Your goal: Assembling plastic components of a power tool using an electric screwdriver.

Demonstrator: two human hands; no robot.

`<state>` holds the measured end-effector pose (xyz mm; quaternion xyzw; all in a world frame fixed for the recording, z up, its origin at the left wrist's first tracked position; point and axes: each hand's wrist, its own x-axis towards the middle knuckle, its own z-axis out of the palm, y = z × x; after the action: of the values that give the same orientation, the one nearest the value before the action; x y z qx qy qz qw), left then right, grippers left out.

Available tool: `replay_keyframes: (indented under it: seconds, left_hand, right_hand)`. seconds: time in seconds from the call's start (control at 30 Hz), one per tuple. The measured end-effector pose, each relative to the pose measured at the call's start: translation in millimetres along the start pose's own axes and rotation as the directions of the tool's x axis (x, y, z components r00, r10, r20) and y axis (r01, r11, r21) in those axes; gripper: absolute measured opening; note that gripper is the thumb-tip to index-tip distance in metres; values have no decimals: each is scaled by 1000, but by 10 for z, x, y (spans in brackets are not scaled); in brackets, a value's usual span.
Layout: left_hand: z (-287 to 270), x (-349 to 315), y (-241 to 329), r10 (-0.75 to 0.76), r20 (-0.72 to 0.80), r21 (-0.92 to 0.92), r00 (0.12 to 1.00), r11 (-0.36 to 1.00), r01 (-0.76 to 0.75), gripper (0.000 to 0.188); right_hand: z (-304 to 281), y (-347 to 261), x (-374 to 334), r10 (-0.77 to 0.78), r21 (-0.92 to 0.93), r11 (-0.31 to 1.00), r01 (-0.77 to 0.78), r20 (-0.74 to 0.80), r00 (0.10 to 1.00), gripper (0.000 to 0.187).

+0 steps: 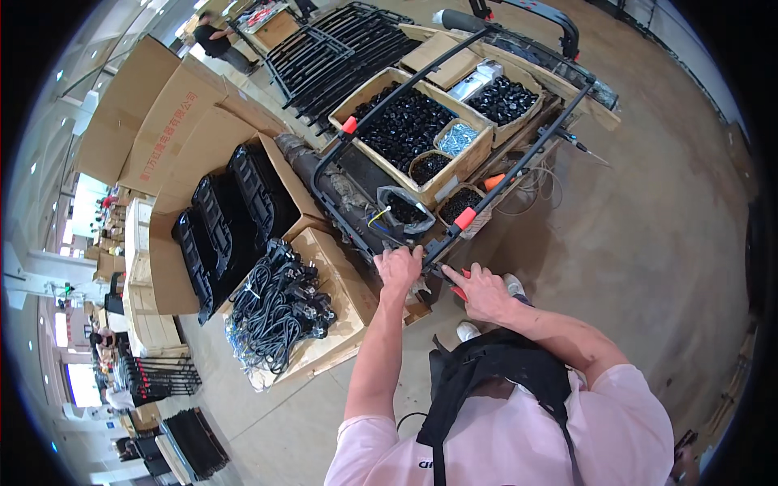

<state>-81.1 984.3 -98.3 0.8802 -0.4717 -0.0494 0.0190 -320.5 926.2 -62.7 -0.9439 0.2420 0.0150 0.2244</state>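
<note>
A black tube frame (519, 150) with red clips lies across the workbench, its near end toward me. My left hand (397, 269) is closed on that near end, its fingertips partly hidden. Beside it, a little to the right, my right hand (484, 295) wraps round a red-handled hand tool (459, 293); its index finger points toward the frame, and the tool's kind is mostly hidden. Just beyond my left hand a yellow-green wire (378, 217) rises near a plastic bag (407, 212) of small dark parts.
A wooden crate (344, 121) holds black knobs and silver screws. At left stand an open carton (174, 267) of black panels and a box of coiled power cords (284, 304). An orange-handled tool (493, 181) lies right of the crate. A person (215, 40) stands far left.
</note>
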Motion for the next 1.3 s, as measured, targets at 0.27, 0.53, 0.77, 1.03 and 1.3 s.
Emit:
replay_keyframes:
  seconds: [0.27,0.53,0.77,1.03,1.3]
  left_hand:
    - [130,-5,34,3,-9,-328,1000,945,-5,44]
    - [227,29,20,-30,-6,-289,1000,957,27,43]
    - [273,36,23,-51,-53,-320,997,947,32,41]
    - [229,74,66,-91,-15,-304,996,949,82,42]
    - [271,46,63,-117,-37,-306,992,947,100,44]
  right_hand:
    - [207,-188,-16,70,-18,997,-73,-129,989,90]
    - [185,-317,31,112,-67,990,-121,-114,987,78]
    - [260,-338,61,103,-169,978,-124,-123,987,72]
    - [411,-423,66,135,-185,967,-175,-210,968,71]
    - [406,-484,60,231,36,973,-228,-102,968,79]
